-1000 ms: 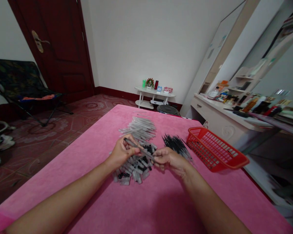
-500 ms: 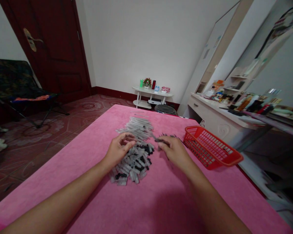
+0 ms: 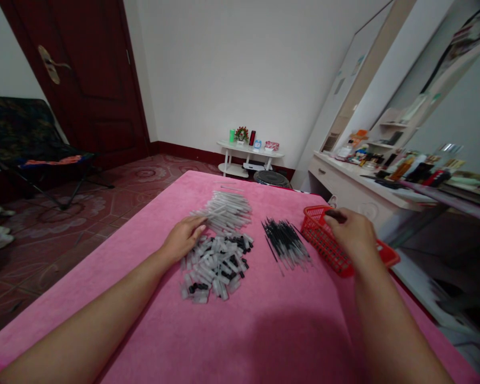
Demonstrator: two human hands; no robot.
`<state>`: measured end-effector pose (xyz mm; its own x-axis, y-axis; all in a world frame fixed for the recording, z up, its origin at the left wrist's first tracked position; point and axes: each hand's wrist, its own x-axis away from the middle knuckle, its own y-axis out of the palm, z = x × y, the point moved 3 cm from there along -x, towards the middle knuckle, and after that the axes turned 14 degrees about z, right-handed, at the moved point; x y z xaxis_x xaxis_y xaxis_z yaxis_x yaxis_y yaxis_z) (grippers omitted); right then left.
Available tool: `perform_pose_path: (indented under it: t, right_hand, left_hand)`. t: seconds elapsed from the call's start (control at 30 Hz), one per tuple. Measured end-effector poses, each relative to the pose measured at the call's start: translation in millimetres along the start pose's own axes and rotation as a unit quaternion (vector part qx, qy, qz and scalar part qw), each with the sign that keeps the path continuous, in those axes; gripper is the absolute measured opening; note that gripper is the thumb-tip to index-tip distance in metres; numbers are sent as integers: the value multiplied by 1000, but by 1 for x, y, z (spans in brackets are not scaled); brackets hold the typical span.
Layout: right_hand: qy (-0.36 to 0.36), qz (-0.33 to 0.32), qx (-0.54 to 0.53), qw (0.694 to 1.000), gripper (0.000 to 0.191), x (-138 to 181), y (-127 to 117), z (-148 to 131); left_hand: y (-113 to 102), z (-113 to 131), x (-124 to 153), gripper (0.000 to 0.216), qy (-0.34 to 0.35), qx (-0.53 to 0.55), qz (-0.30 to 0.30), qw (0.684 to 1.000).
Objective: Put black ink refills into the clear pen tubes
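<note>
My left hand (image 3: 184, 236) rests at the left edge of a pile of pale, thin pen barrels (image 3: 229, 209), fingers stretched out and fingertips touching the nearest ones. Just below it lies a heap of clear pen caps (image 3: 218, 269) mixed with small black plugs. Over the red plastic basket (image 3: 324, 242), my right hand (image 3: 354, 232) is closed in a pinch on a dark piece, which looks like the end of a pen; most of it is hidden by the fingers. Left of the basket lies a bundle of black ink refills (image 3: 286, 242).
A pink cloth (image 3: 232, 341) covers the table. To the right stands a white dresser (image 3: 360, 197) crowded with bottles. A small white side table (image 3: 250, 151), a dark round stool (image 3: 271, 177) and a folding chair (image 3: 36, 138) are farther back.
My right hand has moved right, from above the refills to over the basket, uncovering the refills. My left hand has shifted slightly left and down onto the barrels' edge.
</note>
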<state>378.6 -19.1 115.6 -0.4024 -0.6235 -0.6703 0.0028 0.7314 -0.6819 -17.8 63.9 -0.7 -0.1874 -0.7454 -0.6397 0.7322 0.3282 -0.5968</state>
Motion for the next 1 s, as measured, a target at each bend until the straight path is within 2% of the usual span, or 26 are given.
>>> perform_pose_path:
  t: [0.07, 0.13, 0.3, 0.37, 0.47, 0.53, 0.67, 0.83, 0.93, 1.0]
  right_hand:
    - [-40, -40, -80, 995, 30, 9, 11, -20]
    - [-69, -103, -94, 988, 25, 22, 24, -39]
    - [-128, -252, 11, 959, 17, 61, 47, -71]
    - [-134, -286, 71, 946, 21, 73, 52, -78]
    - [-147, -300, 124, 934, 26, 84, 55, -83]
    - [-158, -299, 127, 932, 20, 86, 56, -84]
    - [-156, -291, 103, 938, 16, 80, 49, -81]
    - [-167, -267, -43, 948, 17, 71, 29, -91]
    - [-189, -269, -161, 931, 18, 74, 22, -105]
    - [-195, -274, -200, 920, 18, 78, 20, -111]
  left_hand:
    - [0, 0, 1, 40, 2, -11, 6, 1000]
    - [0, -1, 1, 37, 2, -16, 6, 1000]
    - [2, -2, 2, 28, -2, -10, -28, 1000]
    - [2, 0, 2, 27, 9, -3, -46, 999]
    - [2, 5, 1, 26, 26, -4, -63, 998]
    - [1, 9, 1, 26, 35, -9, -68, 997]
    - [-1, 14, 2, 24, 45, -3, -42, 998]
    - [-2, 14, 4, 23, 37, -2, -2, 999]
    - [-2, 15, 5, 22, 36, 3, 8, 999]
    - [-2, 16, 5, 22, 40, 4, 11, 999]
